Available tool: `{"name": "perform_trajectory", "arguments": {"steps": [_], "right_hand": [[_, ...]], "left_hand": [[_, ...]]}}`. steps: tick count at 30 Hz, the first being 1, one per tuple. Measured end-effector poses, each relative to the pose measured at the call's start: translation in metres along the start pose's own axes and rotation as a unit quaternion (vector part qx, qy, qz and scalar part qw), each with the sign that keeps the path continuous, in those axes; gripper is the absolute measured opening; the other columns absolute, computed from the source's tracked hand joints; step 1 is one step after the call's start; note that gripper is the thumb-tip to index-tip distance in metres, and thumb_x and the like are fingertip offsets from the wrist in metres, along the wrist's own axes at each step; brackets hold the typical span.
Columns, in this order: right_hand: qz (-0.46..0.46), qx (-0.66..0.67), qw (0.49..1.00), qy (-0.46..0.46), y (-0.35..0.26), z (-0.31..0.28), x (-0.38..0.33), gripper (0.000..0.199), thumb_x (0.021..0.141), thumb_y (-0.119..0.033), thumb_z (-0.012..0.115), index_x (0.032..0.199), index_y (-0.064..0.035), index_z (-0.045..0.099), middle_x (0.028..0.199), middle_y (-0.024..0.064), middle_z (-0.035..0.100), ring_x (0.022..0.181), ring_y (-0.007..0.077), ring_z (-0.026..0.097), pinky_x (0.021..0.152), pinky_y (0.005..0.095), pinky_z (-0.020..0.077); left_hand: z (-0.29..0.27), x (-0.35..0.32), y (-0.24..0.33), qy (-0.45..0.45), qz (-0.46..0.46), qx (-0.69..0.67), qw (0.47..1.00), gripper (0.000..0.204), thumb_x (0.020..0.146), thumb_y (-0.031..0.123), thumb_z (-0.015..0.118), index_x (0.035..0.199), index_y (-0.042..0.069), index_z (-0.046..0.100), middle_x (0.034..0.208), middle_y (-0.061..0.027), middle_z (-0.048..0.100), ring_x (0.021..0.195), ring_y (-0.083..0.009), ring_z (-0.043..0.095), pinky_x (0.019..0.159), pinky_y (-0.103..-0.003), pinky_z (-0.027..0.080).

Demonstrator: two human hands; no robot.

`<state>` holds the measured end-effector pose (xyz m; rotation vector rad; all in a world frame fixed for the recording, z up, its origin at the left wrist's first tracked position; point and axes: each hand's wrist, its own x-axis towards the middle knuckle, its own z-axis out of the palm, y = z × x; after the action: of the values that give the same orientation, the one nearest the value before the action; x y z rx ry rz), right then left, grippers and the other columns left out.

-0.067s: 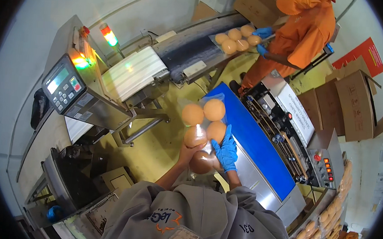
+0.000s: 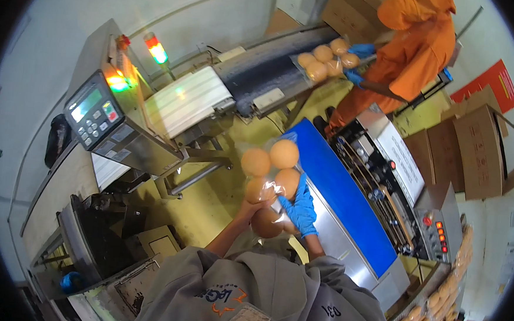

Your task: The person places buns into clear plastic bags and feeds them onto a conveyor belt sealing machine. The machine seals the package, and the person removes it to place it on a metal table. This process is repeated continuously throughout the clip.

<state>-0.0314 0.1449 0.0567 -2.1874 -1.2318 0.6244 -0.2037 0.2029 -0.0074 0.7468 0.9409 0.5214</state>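
A clear plastic bag of round golden buns (image 2: 284,154) is held up in front of my body, the buns lying in two rows. My left hand (image 2: 251,209), which is bare, grips its left side low down, fingers partly hidden under the bag. On the opposite side my right hand (image 2: 301,211), in a blue glove, presses the bag with thumb and fingers. Film glare blurs the lower buns. Just right of the bag runs a blue conveyor belt (image 2: 340,189) with a metal edge.
A sealing machine (image 2: 376,185) stands along the blue belt. To the left are a control panel (image 2: 92,113) and a white belt (image 2: 190,100). Beyond, a co-worker in orange (image 2: 407,58) handles another bun bag (image 2: 322,60) on a dark conveyor (image 2: 256,75). Cardboard boxes (image 2: 478,144) stand right.
My view has shifted slightly, so the surroundings sit a little farther right. The bag and both my hands have moved slightly left against them, with the grip unchanged.
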Motion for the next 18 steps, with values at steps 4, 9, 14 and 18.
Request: {"name": "perform_trajectory", "arguments": {"steps": [4,9,14,18], "right_hand": [[-0.064,0.038,0.995,-0.067,-0.030,0.038,-0.004,0.083,0.079,-0.027,0.067,0.144,-0.0157,0.017,0.136,0.0232,0.032,0.125,0.0374,0.033,0.101,0.0408,0.0320],[-0.063,0.178,0.979,-0.071,-0.055,0.045,-0.008,0.058,0.082,-0.016,0.063,0.134,-0.0104,0.039,0.123,0.0163,0.045,0.112,0.0264,0.045,0.094,0.0341,0.0390],[-0.028,0.236,0.967,-0.095,-0.024,0.063,-0.011,0.037,0.083,-0.018,0.061,0.118,-0.0075,0.056,0.099,0.0086,0.057,0.078,0.0170,0.055,0.077,0.0288,0.0462],[-0.031,0.208,0.974,-0.087,-0.017,0.058,-0.019,0.030,0.084,-0.019,0.060,0.112,-0.0076,0.061,0.096,0.0091,0.060,0.084,0.0179,0.058,0.078,0.0290,0.0464]], "left_hand": [[-0.073,-0.035,0.016,-0.004,-0.103,-0.111,0.988,0.040,0.078,0.017,0.067,0.111,-0.001,0.054,0.100,-0.0110,0.062,0.088,-0.0183,0.063,0.072,-0.033,0.053],[-0.197,-0.129,0.024,0.203,-0.022,-0.147,0.968,0.033,0.083,0.020,0.060,0.109,0.000,0.055,0.101,-0.0110,0.061,0.090,-0.0230,0.062,0.078,-0.038,0.053],[-0.350,-0.163,0.053,0.372,0.258,-0.229,0.862,0.035,0.082,0.012,0.061,0.114,0.000,0.051,0.109,-0.0114,0.057,0.095,-0.0262,0.059,0.079,-0.043,0.053],[-0.419,-0.142,0.160,0.577,0.420,-0.080,0.695,0.038,0.082,0.011,0.061,0.116,-0.002,0.049,0.109,-0.0120,0.056,0.095,-0.0270,0.059,0.078,-0.043,0.054]]}}
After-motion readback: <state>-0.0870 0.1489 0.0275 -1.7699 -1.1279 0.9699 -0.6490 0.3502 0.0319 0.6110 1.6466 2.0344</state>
